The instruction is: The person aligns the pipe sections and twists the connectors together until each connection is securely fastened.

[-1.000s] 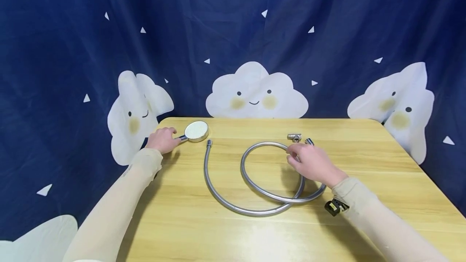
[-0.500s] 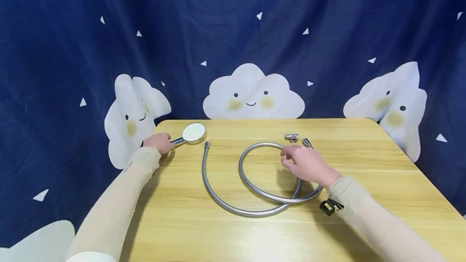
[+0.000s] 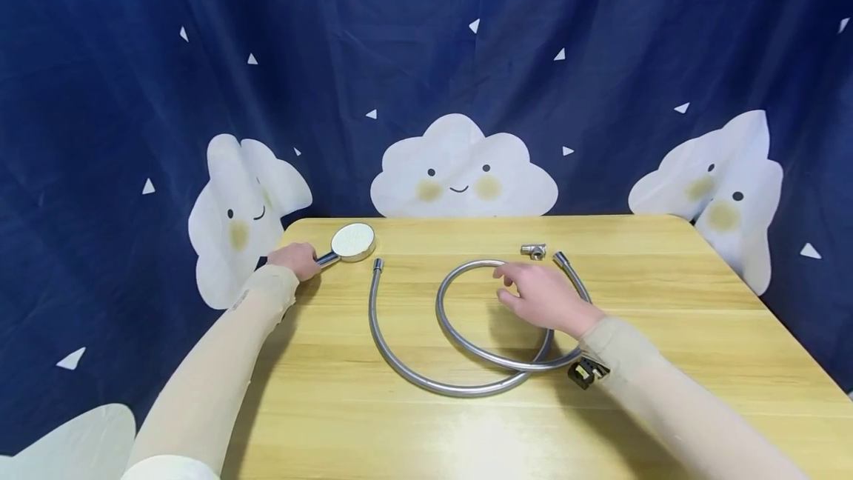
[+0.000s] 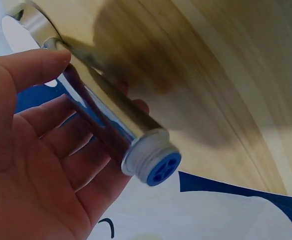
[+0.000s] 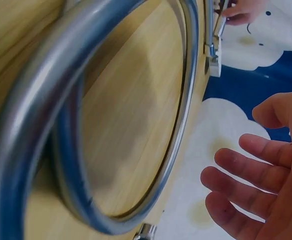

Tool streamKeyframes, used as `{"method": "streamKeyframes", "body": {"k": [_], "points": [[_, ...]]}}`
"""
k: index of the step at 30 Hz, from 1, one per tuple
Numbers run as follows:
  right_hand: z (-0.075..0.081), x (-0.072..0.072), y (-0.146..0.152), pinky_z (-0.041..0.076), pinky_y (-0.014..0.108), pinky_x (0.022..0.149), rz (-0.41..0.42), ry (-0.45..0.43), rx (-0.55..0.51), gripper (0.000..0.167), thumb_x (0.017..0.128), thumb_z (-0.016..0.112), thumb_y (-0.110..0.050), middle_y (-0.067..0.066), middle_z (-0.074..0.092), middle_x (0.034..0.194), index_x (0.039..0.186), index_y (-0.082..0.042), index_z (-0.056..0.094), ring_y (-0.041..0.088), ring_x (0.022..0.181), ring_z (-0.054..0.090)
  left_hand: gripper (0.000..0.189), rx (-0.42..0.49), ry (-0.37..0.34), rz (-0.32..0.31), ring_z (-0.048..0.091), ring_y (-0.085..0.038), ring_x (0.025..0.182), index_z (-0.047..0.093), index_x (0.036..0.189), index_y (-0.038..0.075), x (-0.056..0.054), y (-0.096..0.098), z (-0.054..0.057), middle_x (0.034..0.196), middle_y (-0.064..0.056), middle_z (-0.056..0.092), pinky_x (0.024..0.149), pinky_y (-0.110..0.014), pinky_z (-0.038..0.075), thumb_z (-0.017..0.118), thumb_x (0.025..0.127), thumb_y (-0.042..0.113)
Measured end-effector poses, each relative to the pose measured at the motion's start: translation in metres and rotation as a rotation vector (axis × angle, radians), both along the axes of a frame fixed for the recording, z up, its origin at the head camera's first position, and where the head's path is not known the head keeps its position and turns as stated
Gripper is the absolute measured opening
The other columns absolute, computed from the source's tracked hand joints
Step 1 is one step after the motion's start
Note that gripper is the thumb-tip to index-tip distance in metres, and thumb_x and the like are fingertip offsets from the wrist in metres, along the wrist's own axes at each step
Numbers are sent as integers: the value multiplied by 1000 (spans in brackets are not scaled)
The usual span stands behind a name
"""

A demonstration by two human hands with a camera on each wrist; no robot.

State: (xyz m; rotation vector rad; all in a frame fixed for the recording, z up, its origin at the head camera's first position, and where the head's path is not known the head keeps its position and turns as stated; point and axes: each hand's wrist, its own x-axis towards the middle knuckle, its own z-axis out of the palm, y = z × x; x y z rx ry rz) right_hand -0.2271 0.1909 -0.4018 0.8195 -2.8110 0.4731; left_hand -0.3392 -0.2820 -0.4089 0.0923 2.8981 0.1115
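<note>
My left hand (image 3: 295, 261) grips a chrome shower head (image 3: 353, 241) by its handle, at the table's far left. In the left wrist view the thumb lies along the handle (image 4: 106, 100), with the fingers behind it; the threaded end with a blue insert (image 4: 164, 168) sticks out of the grasp. A looped silver shower hose (image 3: 460, 391) lies on the wooden table. Over the loop hovers my right hand (image 3: 548, 298), its fingers relaxed and apart, holding nothing. In the right wrist view the hose (image 5: 41, 105) runs beside the hand without contact.
A small metal tee fitting (image 3: 534, 251) lies near the table's back edge, close to one hose end (image 3: 560, 258). The other hose end (image 3: 378, 265) points toward the shower head. A blue curtain (image 3: 426, 58) with clouds hangs behind the table (image 3: 346, 421).
My left hand has taken hold of the shower head's handle and shifted slightly left. My right hand has moved left over the hose loop, uncovering more of the hose's right end.
</note>
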Motion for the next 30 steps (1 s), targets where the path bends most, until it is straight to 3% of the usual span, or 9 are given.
{"method": "streamKeyframes", "body": {"k": [8, 16, 22, 30], "points": [[6, -8, -25, 52, 35, 64, 29, -21, 46, 29, 94, 62, -27, 5, 73, 104, 118, -12, 69, 18, 81, 67, 16, -13, -41, -21, 55, -22, 69, 70, 83, 11, 0, 6, 3, 72, -2, 59, 58, -35, 40, 60, 84, 22], [12, -13, -45, 52, 35, 63, 51, -15, 58, 31, 93, 62, -28, 6, 73, 102, 118, -10, 70, 18, 80, 67, 17, -28, -92, -53, 57, -22, 75, 72, 88, 10, 5, 14, 13, 84, -4, 66, 65, -35, 44, 61, 86, 23], [9, -20, -59, 53, 35, 67, 76, -31, 61, 30, 94, 61, -28, 3, 73, 102, 118, -14, 70, 16, 85, 67, 21, -11, -116, -45, 59, -21, 75, 74, 93, 9, 0, 11, 9, 88, -5, 69, 65, -33, 45, 65, 87, 28], [5, -35, -85, 56, 39, 74, 102, -87, 75, 31, 94, 60, -26, 2, 75, 100, 118, -10, 70, 16, 87, 69, 21, 47, -127, -69, 58, -18, 62, 72, 77, 10, -5, 9, 2, 73, -4, 66, 58, -29, 45, 68, 87, 28]]}}
